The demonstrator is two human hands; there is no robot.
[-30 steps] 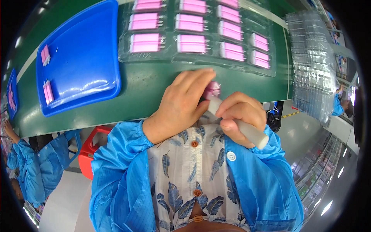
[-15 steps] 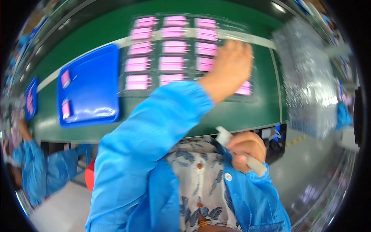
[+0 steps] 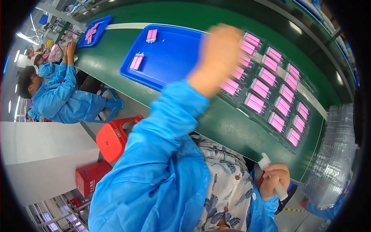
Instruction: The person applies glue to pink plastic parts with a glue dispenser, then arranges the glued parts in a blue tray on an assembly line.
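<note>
My left hand (image 3: pixel 221 56) is smeared by motion above the right end of the blue tray (image 3: pixel 170 79) and the near-left edge of a clear plastic blister tray (image 3: pixel 247 110). Its fingers are too blurred to show a hold. Several pink blocks (image 3: pixel 259 88) with small metal tabs sit in rows in the blister tray. Two more, one pink block (image 3: pixel 151 35) and another pink block (image 3: pixel 136 61), lie in the blue tray's left part. Low at the table edge, my right hand (image 3: pixel 275 178) is closed around a white tool (image 3: pixel 281 191) with a flat, angled head.
A tall stack of clear plastic trays (image 3: pixel 332 154) stands at the right. Farther left, a co-worker in blue (image 3: pixel 73 100) sits by a smaller blue tray (image 3: pixel 94 33) of pink pieces. A red stool (image 3: pixel 110 141) and a red box (image 3: pixel 91 178) are on the floor at left.
The view has swung left, bringing the co-worker and red stool further in. My left hand has moved from the blister tray's right column to its left side. My right hand keeps the white tool.
</note>
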